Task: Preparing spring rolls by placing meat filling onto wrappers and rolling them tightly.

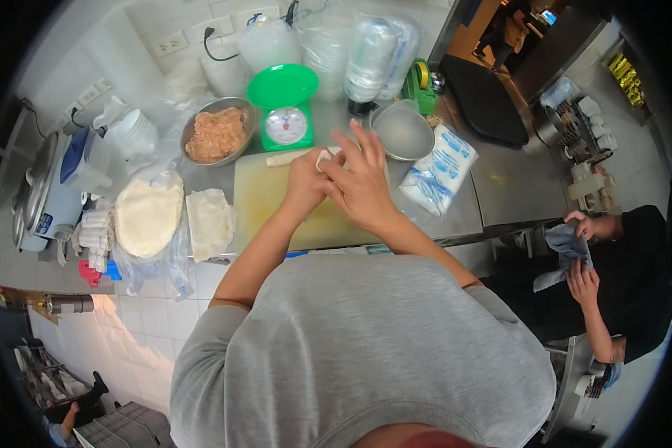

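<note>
My left hand (pixel 309 178) grips a small pale wrapper roll (pixel 323 161) above a cutting board (pixel 257 218). My right hand (pixel 369 193) meets it there, thumb and forefinger at the roll, the other fingers spread and slightly blurred. Much of the roll is hidden by my fingers. Another finished-looking roll (pixel 280 159) lies at the board's far edge, partly behind my left hand. To the left of the board is a flat stack of thin wrapper sheets (pixel 210 224), with a larger round stack of wrappers (pixel 148 215) on plastic beside it. A steel bowl of minced filling (pixel 215 136) stands beyond.
A green dial scale (pixel 287 126) stands behind the board. Right of it are a metal bowl (pixel 406 137), a plastic packet (pixel 439 171) and a tape dispenser (pixel 423 87). A rice cooker (pixel 61 185) is far left. At right, a co-worker (pixel 621 269) handles a grey cloth (pixel 565 249).
</note>
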Motion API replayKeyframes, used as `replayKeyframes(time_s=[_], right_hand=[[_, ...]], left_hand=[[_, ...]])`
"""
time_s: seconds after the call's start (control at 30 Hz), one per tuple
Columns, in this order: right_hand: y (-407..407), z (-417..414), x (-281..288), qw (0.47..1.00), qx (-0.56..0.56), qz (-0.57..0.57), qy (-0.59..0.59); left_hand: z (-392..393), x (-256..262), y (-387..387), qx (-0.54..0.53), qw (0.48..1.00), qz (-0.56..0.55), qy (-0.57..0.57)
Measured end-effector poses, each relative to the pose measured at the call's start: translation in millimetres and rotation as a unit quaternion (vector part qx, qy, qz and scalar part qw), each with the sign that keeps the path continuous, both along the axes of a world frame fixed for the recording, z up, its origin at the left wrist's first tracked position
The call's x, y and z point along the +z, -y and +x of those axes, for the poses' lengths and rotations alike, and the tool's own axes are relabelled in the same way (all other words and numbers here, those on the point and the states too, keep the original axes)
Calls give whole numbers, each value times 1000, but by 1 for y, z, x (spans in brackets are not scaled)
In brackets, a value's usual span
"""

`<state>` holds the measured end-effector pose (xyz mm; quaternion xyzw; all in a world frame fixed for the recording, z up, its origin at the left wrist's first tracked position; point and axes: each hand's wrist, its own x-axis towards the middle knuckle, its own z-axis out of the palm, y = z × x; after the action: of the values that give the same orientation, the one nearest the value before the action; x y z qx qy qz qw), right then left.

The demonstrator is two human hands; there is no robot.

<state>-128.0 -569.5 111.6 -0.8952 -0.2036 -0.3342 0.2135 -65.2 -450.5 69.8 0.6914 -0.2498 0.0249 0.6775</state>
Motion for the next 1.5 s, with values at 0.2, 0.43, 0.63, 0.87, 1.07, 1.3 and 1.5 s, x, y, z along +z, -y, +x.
replayKeyframes(time_s=[0.2, 0.43, 0.63, 0.87, 1.07, 1.3, 1.5], right_hand=[[18, 19, -30, 904, 207, 346, -140], [17, 8, -24, 857, 291, 388, -173], [19, 18, -17, 915, 265, 252, -169], [8, 9, -20, 941, 223, 233, -97], [4, -7, -22, 964, 178, 195, -39], [5, -10, -24, 936, 260, 230, -64], [-1, -10, -31, 918, 265, 267, -123]], left_hand=[[-7, 24, -7, -78, 982, 53, -164], [-1, 40, -27, -242, 942, -1, -233], [-1, 42, -30, -296, 924, 56, -234], [-1, 21, -31, -239, 959, 108, -104], [-6, 22, -34, -248, 954, 112, -126], [-9, 27, -44, -363, 899, 104, -224], [-11, 20, -45, -363, 906, 88, -200]])
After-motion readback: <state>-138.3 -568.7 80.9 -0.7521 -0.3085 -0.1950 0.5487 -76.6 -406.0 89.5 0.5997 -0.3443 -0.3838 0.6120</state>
